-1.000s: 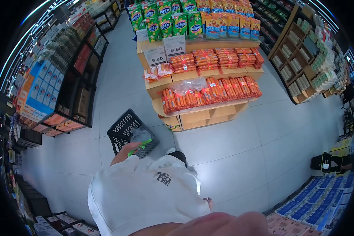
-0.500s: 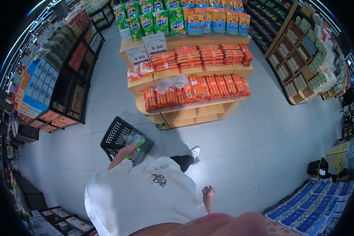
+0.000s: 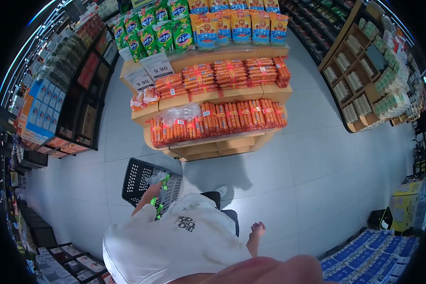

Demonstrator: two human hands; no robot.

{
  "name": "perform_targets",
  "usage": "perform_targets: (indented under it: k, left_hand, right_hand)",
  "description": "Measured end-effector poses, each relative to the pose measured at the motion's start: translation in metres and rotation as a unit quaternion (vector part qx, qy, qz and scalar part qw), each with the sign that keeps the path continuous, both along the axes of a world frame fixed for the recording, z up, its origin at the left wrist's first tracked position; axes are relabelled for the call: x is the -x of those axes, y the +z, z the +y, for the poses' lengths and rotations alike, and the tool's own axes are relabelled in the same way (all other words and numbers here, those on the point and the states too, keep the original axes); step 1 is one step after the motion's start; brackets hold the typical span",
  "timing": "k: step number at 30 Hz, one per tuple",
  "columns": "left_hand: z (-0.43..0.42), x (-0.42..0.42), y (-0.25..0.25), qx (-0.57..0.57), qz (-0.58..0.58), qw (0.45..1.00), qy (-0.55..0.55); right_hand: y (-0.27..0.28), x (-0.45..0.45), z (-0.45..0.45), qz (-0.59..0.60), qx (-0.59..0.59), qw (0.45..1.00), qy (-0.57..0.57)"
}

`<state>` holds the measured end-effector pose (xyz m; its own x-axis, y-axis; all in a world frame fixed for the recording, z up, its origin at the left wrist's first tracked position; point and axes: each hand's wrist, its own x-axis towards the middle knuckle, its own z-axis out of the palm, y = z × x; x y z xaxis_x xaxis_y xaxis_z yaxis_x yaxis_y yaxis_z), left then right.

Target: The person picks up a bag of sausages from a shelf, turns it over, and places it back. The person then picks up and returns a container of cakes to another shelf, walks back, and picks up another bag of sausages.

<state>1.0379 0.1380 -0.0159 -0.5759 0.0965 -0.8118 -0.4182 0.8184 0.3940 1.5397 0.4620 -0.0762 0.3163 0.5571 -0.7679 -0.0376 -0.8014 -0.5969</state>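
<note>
Black plastic with rows of holes makes up the shopping basket (image 3: pixel 139 177), which hangs or stands at the person's left side, above the grey floor tiles (image 3: pixel 312 189); from this steep angle it is hard to say whether it touches them. Inside lies a crumpled clear bag (image 3: pixel 156 177), its contents too small to make out, and the lower part of the basket is hidden behind the white shirt (image 3: pixel 175 244). The left hand (image 3: pixel 152 191) appears closed around the bright green handle (image 3: pixel 164 181), though its fingertips are hard to see. The right hand (image 3: pixel 258 229) hangs well apart on the other side, fingers loosely curled and partly spread, with no object visible in it.

Ahead stands a wooden display (image 3: pixel 265 93). Its lower tier holds upright red-orange sausage packs (image 3: pixel 217 117), partly covered by loose clear plastic (image 3: pixel 181 113); more packs lie stacked one tier up, beside two price cards (image 3: pixel 157 66) reading 9.90. Green bags (image 3: pixel 164 36) fill the top left, cut off by the upper edge.
</note>
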Motion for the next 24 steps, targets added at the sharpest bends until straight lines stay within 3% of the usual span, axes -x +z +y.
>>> perform_targets:
  k: [7, 11, 14, 18, 21, 22, 24]
  left_hand:
    - [0.073, -0.060, 0.004, -0.045, 0.083, 0.995, 0.010]
    - [0.107, -0.097, -0.018, -0.073, 0.226, 0.968, -0.080]
    - [0.154, -0.130, -0.002, 0.002, 0.153, 0.987, 0.043]
    - [0.196, -0.165, 0.002, 0.030, 0.213, 0.977, 0.015]
    - [0.234, -0.191, 0.027, 0.029, 0.177, 0.980, 0.081]
    - [0.236, -0.189, 0.012, 0.012, 0.156, 0.980, 0.123]
    - [0.235, -0.189, -0.011, 0.015, 0.159, 0.981, 0.107]
  right_hand:
    - [-0.007, -0.058, 0.051, 0.010, 0.046, 0.999, -0.025]
    - [-0.014, -0.126, 0.078, 0.018, 0.095, 0.995, -0.023]
    - [-0.021, -0.188, 0.101, 0.042, 0.120, 0.992, -0.012]
    - [-0.025, -0.266, 0.136, 0.051, 0.109, 0.991, -0.051]
    - [-0.014, -0.281, 0.177, 0.055, 0.065, 0.994, -0.065]
    - [-0.011, -0.285, 0.191, 0.056, 0.059, 0.995, -0.063]
    - [-0.004, -0.286, 0.216, 0.064, 0.046, 0.995, -0.059]
